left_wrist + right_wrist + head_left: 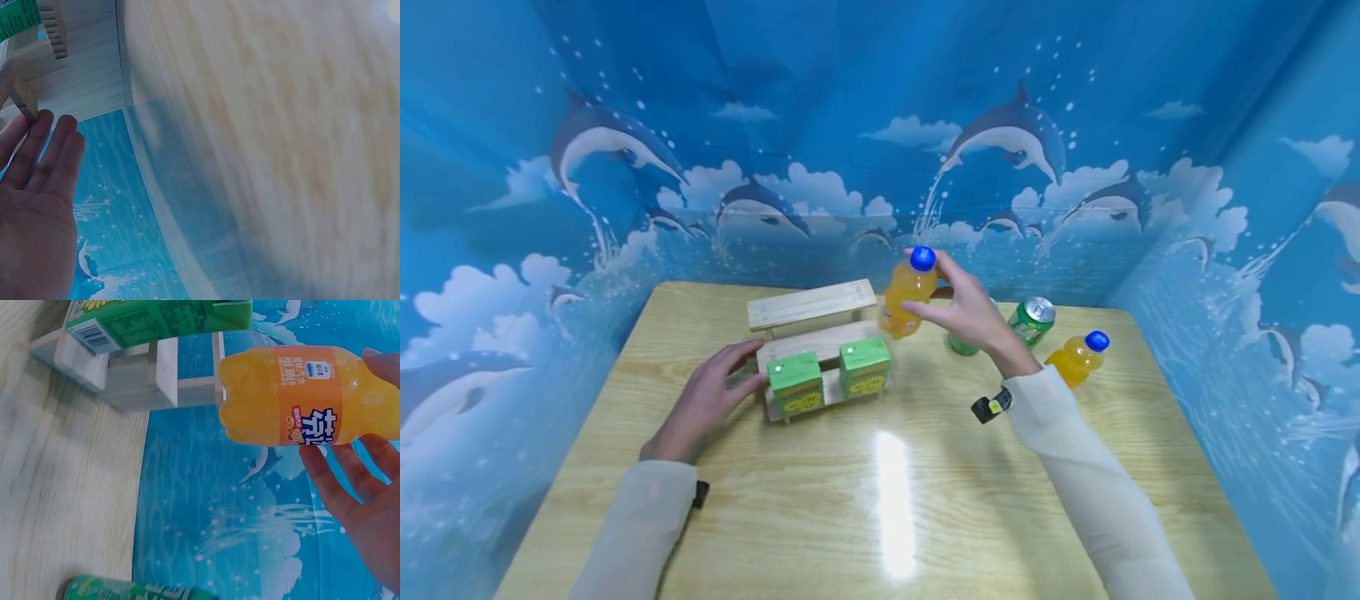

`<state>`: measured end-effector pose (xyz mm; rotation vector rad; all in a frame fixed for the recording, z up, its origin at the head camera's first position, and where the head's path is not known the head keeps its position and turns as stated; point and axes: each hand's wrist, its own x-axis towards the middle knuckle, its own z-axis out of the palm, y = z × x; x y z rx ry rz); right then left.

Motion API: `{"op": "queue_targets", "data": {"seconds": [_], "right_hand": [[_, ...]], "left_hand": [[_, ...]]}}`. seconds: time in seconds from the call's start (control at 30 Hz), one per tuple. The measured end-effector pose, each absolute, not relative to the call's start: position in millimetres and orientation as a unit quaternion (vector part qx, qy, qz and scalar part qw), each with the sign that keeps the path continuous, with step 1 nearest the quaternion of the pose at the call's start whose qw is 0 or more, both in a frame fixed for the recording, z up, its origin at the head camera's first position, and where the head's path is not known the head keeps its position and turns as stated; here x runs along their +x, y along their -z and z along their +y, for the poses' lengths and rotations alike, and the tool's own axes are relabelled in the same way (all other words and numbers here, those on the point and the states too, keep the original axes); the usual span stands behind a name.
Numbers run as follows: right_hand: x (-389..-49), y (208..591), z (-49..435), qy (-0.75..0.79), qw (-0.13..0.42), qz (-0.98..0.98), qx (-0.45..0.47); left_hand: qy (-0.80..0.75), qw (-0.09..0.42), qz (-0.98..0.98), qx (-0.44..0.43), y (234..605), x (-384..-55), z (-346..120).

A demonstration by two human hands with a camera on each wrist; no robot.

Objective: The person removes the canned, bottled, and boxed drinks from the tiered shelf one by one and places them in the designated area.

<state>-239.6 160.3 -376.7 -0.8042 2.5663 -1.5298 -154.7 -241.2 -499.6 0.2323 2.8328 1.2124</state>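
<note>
Orange bottle [906, 292] in right hand [968, 313]; between thumb and fingers

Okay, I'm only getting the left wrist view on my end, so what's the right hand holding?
Observer: The right hand grips an orange drink bottle.
Operator: What's along the front of the wooden rack?
Observer: Two green cartons stand side by side on its lowest step.
Operator: Anything farther right on the table?
Observer: Yes, a second bottle with a blue cap, to the right of a green can.
</note>
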Motion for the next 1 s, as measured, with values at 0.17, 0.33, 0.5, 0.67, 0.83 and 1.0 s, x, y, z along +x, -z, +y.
{"op": "queue_targets", "data": {"seconds": [0.17, 0.33, 0.5, 0.67, 0.83, 1.0], "right_hand": [[-237, 380, 172, 0.488, 0.018, 0.835, -0.254], [-235, 383, 182, 0.487, 0.012, 0.838, -0.246], [-233, 385, 191, 0.487, 0.009, 0.842, -0.232], [-230, 388, 200, 0.486, 0.008, 0.844, -0.227], [-228, 394, 210, 0.485, 0.009, 0.848, -0.214], [-223, 399, 221, 0.477, 0.008, 0.857, -0.196]], "left_hand": [[-0.393, 0.024, 0.916, 0.076, 499, -154, -242], [-0.393, 0.02, 0.916, 0.078, 500, -154, -243], [-0.394, 0.02, 0.915, 0.08, 500, -154, -243], [-0.395, 0.024, 0.915, 0.081, 501, -154, -243], [-0.396, 0.028, 0.914, 0.084, 501, -154, -244], [-0.397, 0.029, 0.914, 0.083, 500, -155, -244]]}}
